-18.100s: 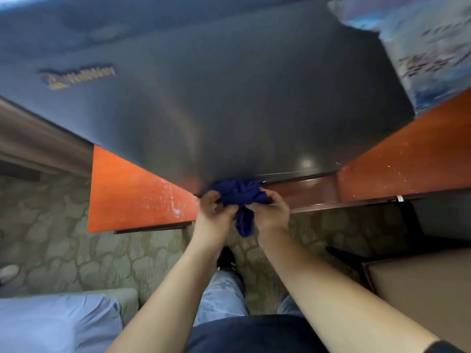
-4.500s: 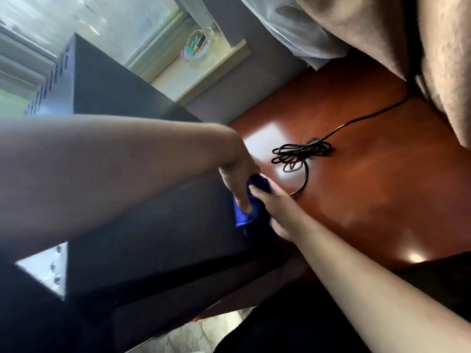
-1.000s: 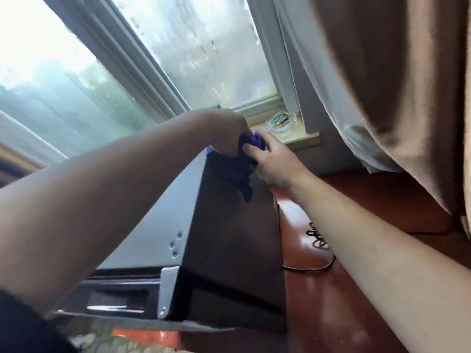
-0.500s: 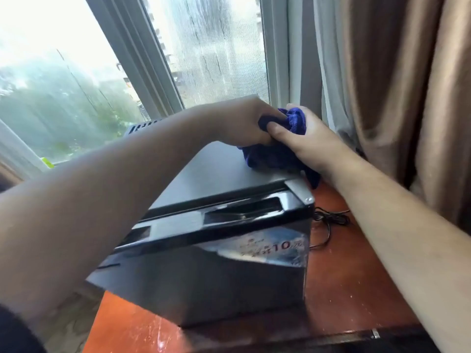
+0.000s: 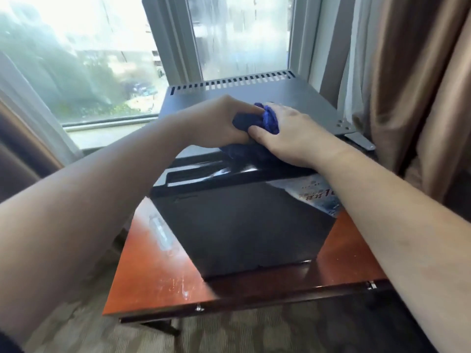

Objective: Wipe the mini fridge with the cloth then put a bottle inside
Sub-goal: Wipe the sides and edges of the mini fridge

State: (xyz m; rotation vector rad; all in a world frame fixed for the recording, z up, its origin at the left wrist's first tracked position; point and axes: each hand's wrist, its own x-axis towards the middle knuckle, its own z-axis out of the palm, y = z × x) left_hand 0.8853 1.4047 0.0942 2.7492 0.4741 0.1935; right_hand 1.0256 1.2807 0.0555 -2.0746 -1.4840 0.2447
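A black mini fridge (image 5: 242, 225) stands on a reddish wooden table (image 5: 163, 271), its glossy door shut and facing me, its grey top (image 5: 293, 98) vented at the back. A bunched blue cloth (image 5: 257, 121) lies on the front of the fridge top. My left hand (image 5: 219, 121) grips the cloth from the left. My right hand (image 5: 293, 133) holds it from the right, thumb curled under the bunch. No bottle is in view.
A window (image 5: 102, 54) with a sill is behind the fridge. Brown curtains (image 5: 413, 85) hang close on the right. A sticker (image 5: 321, 197) is on the door's upper right corner. Patterned carpet (image 5: 229, 335) lies below the table's front edge.
Both hands have carried the cloth from the fridge's right rear corner and side to the front middle of the top. My view now faces the fridge door squarely.
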